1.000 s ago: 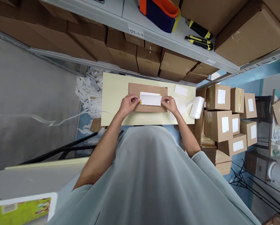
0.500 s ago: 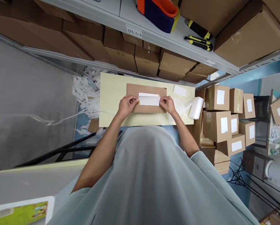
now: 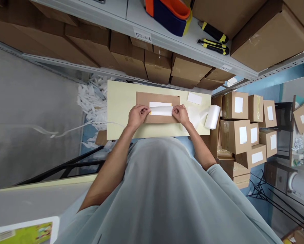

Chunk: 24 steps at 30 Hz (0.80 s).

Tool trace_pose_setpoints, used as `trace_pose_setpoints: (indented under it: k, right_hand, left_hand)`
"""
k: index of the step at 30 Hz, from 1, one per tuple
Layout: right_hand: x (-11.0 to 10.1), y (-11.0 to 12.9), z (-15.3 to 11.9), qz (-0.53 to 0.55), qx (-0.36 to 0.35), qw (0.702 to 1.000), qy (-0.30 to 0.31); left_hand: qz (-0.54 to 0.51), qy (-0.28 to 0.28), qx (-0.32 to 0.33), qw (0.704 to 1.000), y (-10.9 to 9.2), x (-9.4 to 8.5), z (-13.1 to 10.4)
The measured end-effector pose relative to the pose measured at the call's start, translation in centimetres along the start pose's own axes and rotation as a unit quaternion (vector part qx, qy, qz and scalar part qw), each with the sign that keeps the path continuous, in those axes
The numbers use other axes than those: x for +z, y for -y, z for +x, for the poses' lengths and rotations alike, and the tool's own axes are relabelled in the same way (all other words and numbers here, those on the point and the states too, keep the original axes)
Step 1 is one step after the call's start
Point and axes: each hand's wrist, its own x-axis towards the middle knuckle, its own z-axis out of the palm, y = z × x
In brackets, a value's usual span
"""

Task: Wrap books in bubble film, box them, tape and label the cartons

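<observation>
A flat brown cardboard box lies on a pale yellow tabletop in front of me. Over its middle is a white label with small yellow marks at its edge; a strip of white shows behind its upper part, and the label looks curled or folded there. My left hand pinches the label's left end between thumb and fingertips. At the opposite end, my right hand grips the right edge in the same way. Both hands rest close to the box's surface.
Right of the box lie a small white slip and a roll of white labels. Labelled cartons are stacked beyond the table's right end. A shelf with boxes and utility knives overhangs the far side. Paper scraps are heaped left.
The label's upper edge now curls more, and more of the white part behind it shows. Both hands keep their pinch in nearly the same place. The whole view has shifted slightly.
</observation>
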Motion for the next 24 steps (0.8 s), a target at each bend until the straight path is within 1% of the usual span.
trace_pose_setpoints:
  k: [4, 8, 12, 15, 17, 18, 19, 20, 22, 23, 24]
  right_hand:
    - [0.6, 0.2, 0.3, -0.019, 0.020, 1.000, -0.008]
    - [1.2, 0.5, 0.6, -0.041, 0.044, 0.998, -0.023]
    - [1.6, 0.8, -0.2, -0.057, 0.067, 0.995, -0.045]
    - [2.0, 1.5, -1.7, -0.083, 0.052, 0.992, -0.075]
    - [2.5, 2.3, -2.8, -0.105, 0.007, 0.992, -0.074]
    - [3.0, 2.7, -3.2, -0.113, -0.023, 0.992, -0.060]
    - [3.5, 3.1, -3.5, -0.117, -0.053, 0.991, -0.037]
    - [4.0, 3.5, -3.6, -0.119, -0.074, 0.990, -0.009]
    - [5.0, 4.0, -3.5, -0.124, -0.089, 0.987, 0.042]
    - [5.4, 4.1, -3.3, -0.127, -0.086, 0.986, 0.061]
    - [5.7, 4.1, -3.1, -0.130, -0.081, 0.986, 0.072]
  left_hand:
    - [0.038, -0.003, 0.001, 0.999, -0.1, 0.3, 0.0]
    - [0.070, -0.021, -0.008, 0.997, -0.4, 1.0, 0.0]
    - [0.090, -0.047, -0.022, 0.995, -0.7, 1.5, 0.0]
    - [0.090, -0.071, -0.033, 0.993, -1.0, 1.7, -0.6]
    - [0.086, -0.078, -0.013, 0.993, -1.7, 2.1, -1.3]
    - [0.086, -0.067, 0.014, 0.994, -2.2, 2.5, -1.6]
    - [0.086, -0.043, 0.050, 0.994, -2.7, 3.0, -1.9]
    - [0.089, -0.007, 0.091, 0.992, -3.2, 3.5, -2.2]
    - [0.101, 0.075, 0.153, 0.980, -4.1, 4.7, -2.4]
    - [0.111, 0.107, 0.166, 0.974, -4.4, 5.1, -2.3]
    - [0.123, 0.127, 0.168, 0.970, -4.5, 5.4, -2.1]
